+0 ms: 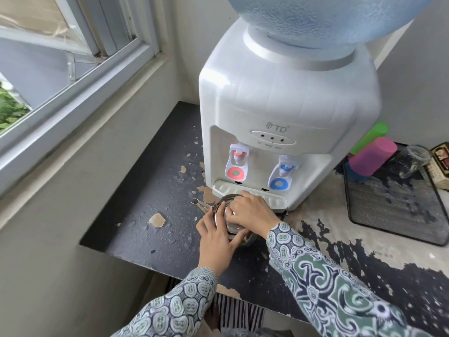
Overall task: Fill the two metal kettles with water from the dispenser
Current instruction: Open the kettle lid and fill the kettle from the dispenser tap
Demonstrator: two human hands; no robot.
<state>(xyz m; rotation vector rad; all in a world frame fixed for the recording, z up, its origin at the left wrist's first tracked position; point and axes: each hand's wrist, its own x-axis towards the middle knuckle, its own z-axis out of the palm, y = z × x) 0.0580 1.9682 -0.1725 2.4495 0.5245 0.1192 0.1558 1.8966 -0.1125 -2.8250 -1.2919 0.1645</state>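
While the small, round, shiny steel kettle (220,215) sits on the peeling black countertop (150,210) at six o'clock from the white plastic dispenser (286,117), the left hand (216,235) cups its near side and the right hand (250,212) grips its lid from above; the spout points to ten o'clock.

Home pantry corner: tabletop water dispenser (286,122), cups (371,156), window (60,57)
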